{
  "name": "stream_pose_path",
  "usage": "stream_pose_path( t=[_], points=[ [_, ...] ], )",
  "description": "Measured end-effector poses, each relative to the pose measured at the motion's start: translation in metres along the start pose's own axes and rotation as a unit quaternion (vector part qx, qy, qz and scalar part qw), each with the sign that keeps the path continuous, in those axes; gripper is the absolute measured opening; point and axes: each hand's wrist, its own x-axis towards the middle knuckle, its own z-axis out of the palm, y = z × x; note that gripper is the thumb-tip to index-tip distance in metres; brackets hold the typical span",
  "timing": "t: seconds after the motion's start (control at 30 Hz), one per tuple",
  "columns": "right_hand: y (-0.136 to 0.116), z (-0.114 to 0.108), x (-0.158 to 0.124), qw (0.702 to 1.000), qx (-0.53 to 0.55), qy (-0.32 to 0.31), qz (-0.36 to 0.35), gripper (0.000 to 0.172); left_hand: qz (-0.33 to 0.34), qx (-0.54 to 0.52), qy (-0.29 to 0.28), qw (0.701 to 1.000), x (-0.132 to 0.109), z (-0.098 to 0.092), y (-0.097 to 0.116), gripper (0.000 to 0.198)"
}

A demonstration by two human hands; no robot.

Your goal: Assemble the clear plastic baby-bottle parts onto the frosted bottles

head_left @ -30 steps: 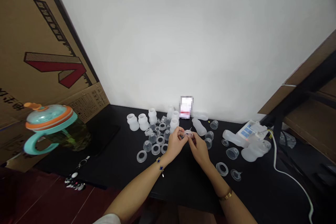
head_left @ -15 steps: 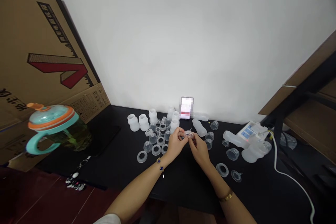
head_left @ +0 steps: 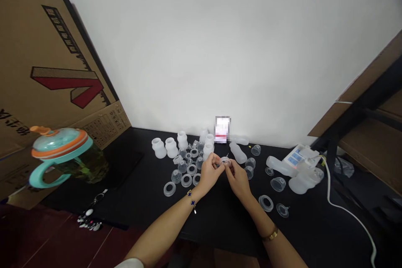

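Observation:
Both my hands meet above the middle of the black table, pinching a small translucent baby bottle ring (head_left: 225, 161) with a thin tip sticking up from it. My left hand (head_left: 212, 172) grips its left side between thumb and fingers. On the right side, my right hand (head_left: 236, 176) holds the rim with bent fingers. The fingers partly cover the ring. Beyond my left hand stands a white bottle (head_left: 207, 150). Another white bottle (head_left: 238, 153) lies on its side past my right hand. Clear domed caps (head_left: 249, 171) sit close to my right fingers.
Left of my hands are loose rings (head_left: 169, 189), caps and several upright bottles (head_left: 159, 148). A phone (head_left: 222, 129) leans at the wall. To the right lie a ring (head_left: 266, 203), a nipple (head_left: 282, 210) and a white device (head_left: 300, 157) with a cable. A lidded jug (head_left: 67, 155) stands left.
The view has shifted slightly. Both hands keep their pinch on the bottle ring in nearly the same place, with little finger movement visible.

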Motion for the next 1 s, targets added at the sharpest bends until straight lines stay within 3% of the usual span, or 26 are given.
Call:
stream_pose_path(
  t=[0.5, 1.0],
  points=[
    [0.001, -0.0001, 0.0008, 1.0, -0.009, 0.013, 0.016, 0.042, 0.019, 0.02, -0.002, 1.0, -0.0035, 0.0009, 0.0001, 0.014],
    [0.0055, 0.0013, 0.0016, 1.0, -0.017, 0.009, -0.002, 0.033, 0.034, 0.049, -0.004, 0.998, -0.0063, 0.0014, 0.0011, 0.014]
  ],
)
